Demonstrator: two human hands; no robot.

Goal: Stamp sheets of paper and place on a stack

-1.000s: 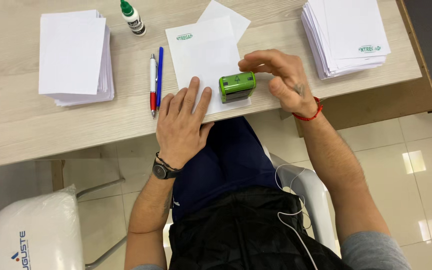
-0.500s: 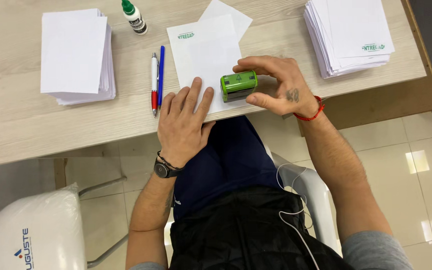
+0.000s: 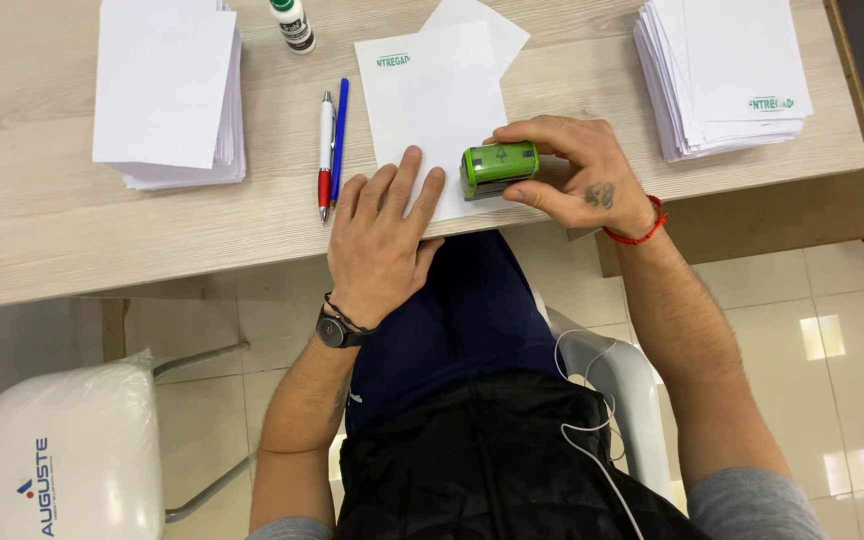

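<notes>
Head view: the left hand lies flat, fingers spread, pinning the near left corner of the white sheet to the worktop. Just right of those fingertips, the right hand has its fingers closed around the green self-inking stamp, whose long axis runs left-right over the sheet's near right corner.

Two paper stacks, two pens, one green stamp, one bottle

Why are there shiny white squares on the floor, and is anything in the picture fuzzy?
In the head view, the glossy floor tiles mirror ceiling lights as bright patches at the right. The desk is evenly lit, with only soft shadows under the left hand and the right hand holding the green stamp. Everything looks sharp; the desk edge slants a little.
</notes>
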